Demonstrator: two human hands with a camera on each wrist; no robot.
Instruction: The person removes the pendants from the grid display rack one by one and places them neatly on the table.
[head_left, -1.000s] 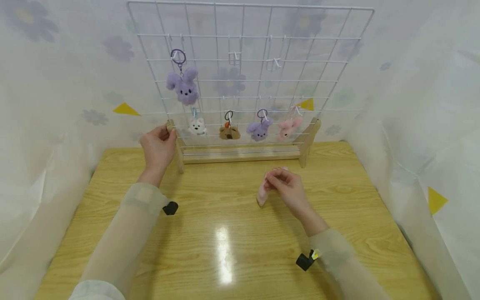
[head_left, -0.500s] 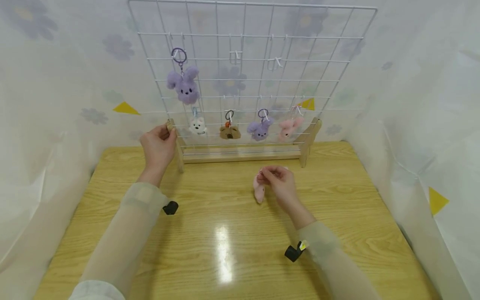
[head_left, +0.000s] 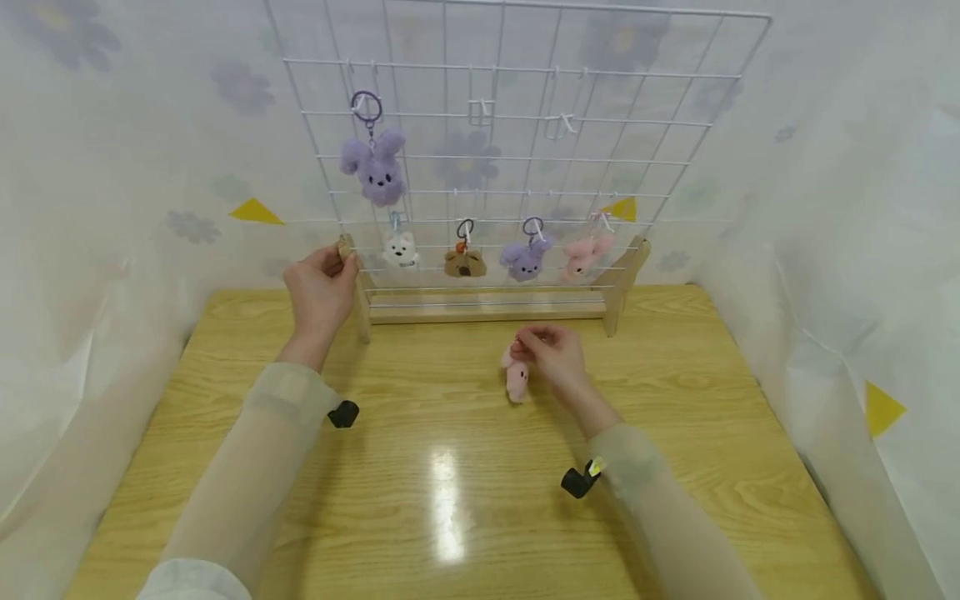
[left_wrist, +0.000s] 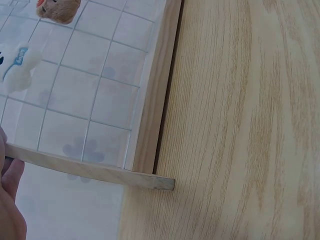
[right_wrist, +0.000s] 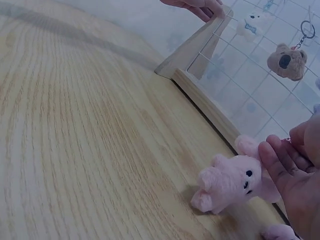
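Observation:
My left hand (head_left: 321, 293) grips the top of the wooden side stand (head_left: 364, 308) of the white wire grid rack (head_left: 495, 158). In the head view, my right hand (head_left: 558, 360) pinches a pink bunny plush keychain (head_left: 517, 380) near its top, in front of the rack. The right wrist view shows that bunny's face and body (right_wrist: 232, 182) just above the table; the fingers partly hide its ring. On the rack hang a large purple bunny keychain (head_left: 381, 177), a white dog keychain (head_left: 401, 250), a brown bear keychain (head_left: 465, 263), a smaller purple bunny (head_left: 527, 259) and a pink bunny (head_left: 585, 257).
Two bare white hooks, one upper middle (head_left: 482, 109) and one upper right (head_left: 564, 124), jut from the grid. Another pink plush piece (right_wrist: 280, 232) shows at the right wrist view's bottom edge. The wood-grain table (head_left: 390, 467) stretches toward me.
My right hand has moved left and slightly away from me with the pink bunny, which now hangs with its face turned more into view. My left hand keeps its grip on the stand.

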